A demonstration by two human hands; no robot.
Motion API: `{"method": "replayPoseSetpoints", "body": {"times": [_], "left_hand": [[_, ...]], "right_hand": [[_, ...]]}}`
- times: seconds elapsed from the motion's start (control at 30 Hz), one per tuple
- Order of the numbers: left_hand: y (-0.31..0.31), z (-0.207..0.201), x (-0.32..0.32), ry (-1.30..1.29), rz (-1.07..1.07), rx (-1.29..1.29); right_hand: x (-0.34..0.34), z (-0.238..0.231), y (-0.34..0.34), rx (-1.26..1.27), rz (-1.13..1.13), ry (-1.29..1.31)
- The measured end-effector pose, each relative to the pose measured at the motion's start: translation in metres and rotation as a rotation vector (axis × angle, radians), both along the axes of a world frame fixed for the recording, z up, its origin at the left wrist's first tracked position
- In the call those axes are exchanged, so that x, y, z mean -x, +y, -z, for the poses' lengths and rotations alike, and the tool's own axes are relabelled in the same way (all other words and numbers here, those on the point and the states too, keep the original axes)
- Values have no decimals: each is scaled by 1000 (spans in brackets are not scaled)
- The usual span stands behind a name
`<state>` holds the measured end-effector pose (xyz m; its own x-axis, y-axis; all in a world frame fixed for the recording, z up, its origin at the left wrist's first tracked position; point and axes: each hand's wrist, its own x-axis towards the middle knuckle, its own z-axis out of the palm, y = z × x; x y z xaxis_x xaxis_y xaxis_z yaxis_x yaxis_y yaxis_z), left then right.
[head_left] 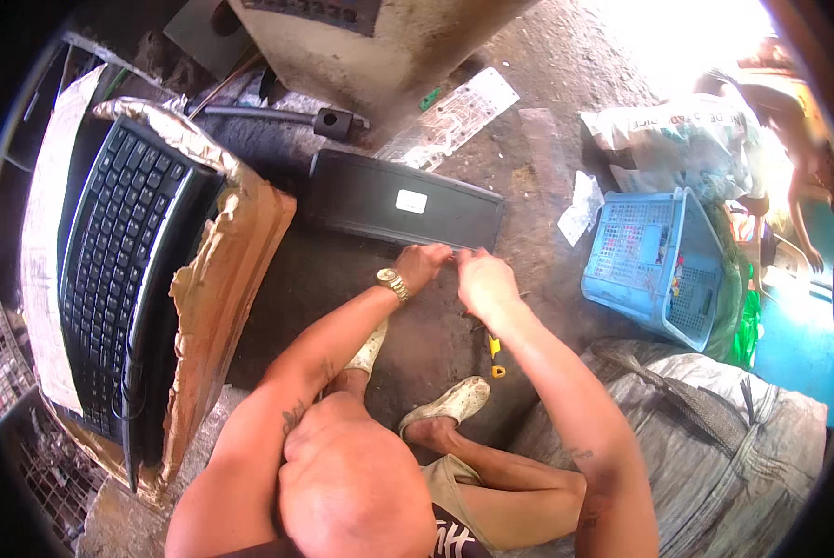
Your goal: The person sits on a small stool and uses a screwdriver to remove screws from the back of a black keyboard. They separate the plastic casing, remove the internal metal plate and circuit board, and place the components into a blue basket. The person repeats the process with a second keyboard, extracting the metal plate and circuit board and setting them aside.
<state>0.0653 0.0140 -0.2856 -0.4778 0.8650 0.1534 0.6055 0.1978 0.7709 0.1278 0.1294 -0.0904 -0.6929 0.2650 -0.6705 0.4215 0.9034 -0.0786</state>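
My left hand [424, 266], with a gold watch [393, 283] at its wrist, is at the near edge of a flat black panel [361, 200]. This panel lies on the ground, has a white label and looks like a keyboard's underside. Right beside it is my right hand [488, 286], at the panel's near right corner. The fingers of both hands are closed and meet tip to tip. What they pinch is too small and hidden to make out. A yellow-handled tool [496, 356] lies on the ground below my right wrist.
A torn cardboard box [226, 279] with black keyboards [124, 251] stands at left. Beyond the panel lie a pale printed sheet [473, 107] and a metal bar [250, 113]. At right are a blue crate [635, 312], a white sack [677, 139] and a large grey sack [714, 446]. Another person is at far right.
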Motion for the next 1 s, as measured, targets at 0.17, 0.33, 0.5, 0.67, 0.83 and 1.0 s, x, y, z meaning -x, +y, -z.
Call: {"method": "replayPoseSetpoints", "body": {"times": [0.17, 0.33, 0.5, 0.67, 0.83, 1.0], "left_hand": [[3, 5, 1, -2, 36, 35], [5, 8, 8, 16, 49, 35], [7, 7, 9, 7, 62, 31], [7, 6, 7, -7, 22, 80], [3, 10, 7, -163, 83, -143], [4, 13, 0, -32, 9, 14]], "right_hand": [[-8, -6, 4, -60, -5, 99], [-7, -9, 4, -56, -4, 219], [-12, -12, 8, 15, 50, 173], [-4, -15, 2, -51, 65, 181], [-5, -9, -3, 28, 224, 166], [-13, -2, -14, -170, -55, 266]]}}
